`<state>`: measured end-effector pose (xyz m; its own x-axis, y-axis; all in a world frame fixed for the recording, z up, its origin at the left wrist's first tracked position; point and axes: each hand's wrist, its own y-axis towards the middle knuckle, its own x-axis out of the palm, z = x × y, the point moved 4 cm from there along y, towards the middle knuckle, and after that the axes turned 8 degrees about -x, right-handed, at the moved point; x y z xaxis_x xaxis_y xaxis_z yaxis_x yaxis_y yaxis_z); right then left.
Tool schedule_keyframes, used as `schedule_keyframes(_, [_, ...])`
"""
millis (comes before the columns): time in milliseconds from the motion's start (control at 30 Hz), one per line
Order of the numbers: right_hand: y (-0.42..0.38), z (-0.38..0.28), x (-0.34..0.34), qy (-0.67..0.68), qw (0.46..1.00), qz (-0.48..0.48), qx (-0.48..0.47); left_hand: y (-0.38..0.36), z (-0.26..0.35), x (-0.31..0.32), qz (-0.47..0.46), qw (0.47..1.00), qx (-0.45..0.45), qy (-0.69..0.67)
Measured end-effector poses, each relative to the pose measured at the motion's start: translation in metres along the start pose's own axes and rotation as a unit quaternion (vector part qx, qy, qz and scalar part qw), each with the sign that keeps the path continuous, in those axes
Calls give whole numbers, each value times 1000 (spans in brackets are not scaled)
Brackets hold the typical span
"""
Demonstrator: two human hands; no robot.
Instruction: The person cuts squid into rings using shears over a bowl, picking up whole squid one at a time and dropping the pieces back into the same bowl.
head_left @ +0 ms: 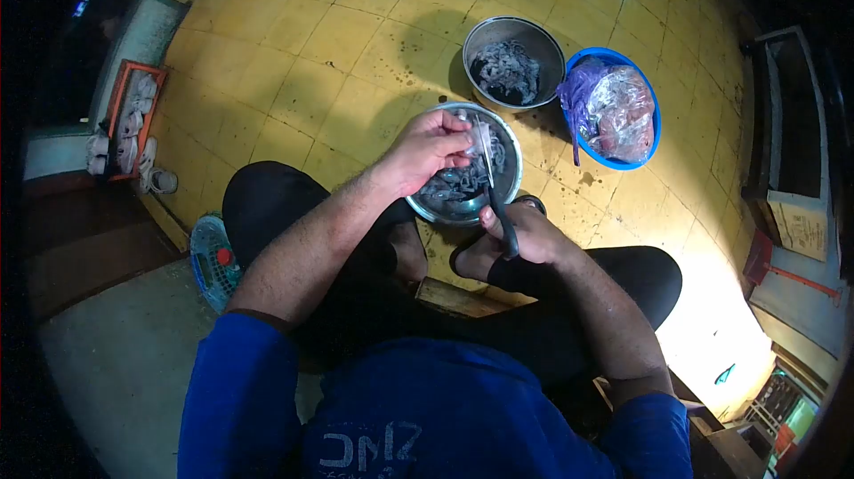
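Observation:
My left hand [433,150] is closed above a metal bowl [514,178], its fingertips pinching a pale, slippery-looking squid [478,135]. In my right hand [532,236] is a pair of scissors [500,215] with black handles. Their blades point up and away from me, right beside the squid at my left fingertips. Grey, wet squid pieces [458,184] lie in dark liquid in the bowl, partly hidden by my left hand.
Beyond the bowl stands a deeper metal pot [471,39] with more greyish pieces in dark liquid. To its right, a blue basin [656,114] holds plastic bags [620,110]. A blue-green basket [206,252] sits by my left knee. Shoes fill an orange rack [133,114] at far left.

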<state>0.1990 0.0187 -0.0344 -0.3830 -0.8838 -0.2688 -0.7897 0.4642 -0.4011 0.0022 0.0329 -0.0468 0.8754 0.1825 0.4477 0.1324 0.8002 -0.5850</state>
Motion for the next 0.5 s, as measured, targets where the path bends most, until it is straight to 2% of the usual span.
schedule_keyframes(100, [1,2,0,-34,999,12,2,2,-4,1,-19,1000,-11,20])
schedule_keyframes(267, [0,11,3,-42,997,10,71,3,0,-3,1,1000,-8,1])
schedule_keyframes(433, [1,22,6,-70,996,7,63,3,2,-6,25,1000,5,-1])
schedule_keyframes(500, [1,22,7,-67,996,3,56,3,4,-5,23,993,14,118])
